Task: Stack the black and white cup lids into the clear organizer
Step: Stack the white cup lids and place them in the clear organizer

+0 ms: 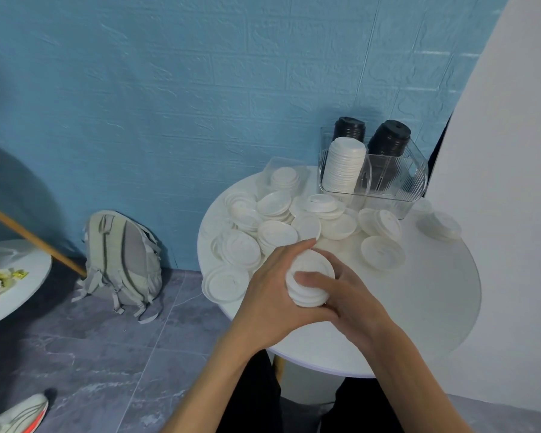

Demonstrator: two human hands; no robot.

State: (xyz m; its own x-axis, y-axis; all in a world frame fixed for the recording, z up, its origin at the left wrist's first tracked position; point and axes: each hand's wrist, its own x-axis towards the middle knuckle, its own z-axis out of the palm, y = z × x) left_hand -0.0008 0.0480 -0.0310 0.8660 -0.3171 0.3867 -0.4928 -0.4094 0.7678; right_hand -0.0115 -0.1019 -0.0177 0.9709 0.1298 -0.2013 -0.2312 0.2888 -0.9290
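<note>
We hold a short stack of white lids (310,281) between both hands above the near part of the round white table (419,307). Our left hand (272,289) wraps round the stack's left side, fingers curled over its far edge, while our right hand (344,295) cups it from the right, the thumb pressed across the front of the stack. The stack sits tilted, caught between the two palms.

Beyond our hands, loose white lids (275,226) lie scattered and overlapping across the far left of the table. At the far right edge stands the clear organizer (388,182). A tall column of white lids (344,165) leans in its front left compartment, and two columns of black lids (388,137) stand behind. The front right compartment shows only clear ribbed walls.

A grey backpack (122,260) rests on the floor against the blue wall (200,73).
</note>
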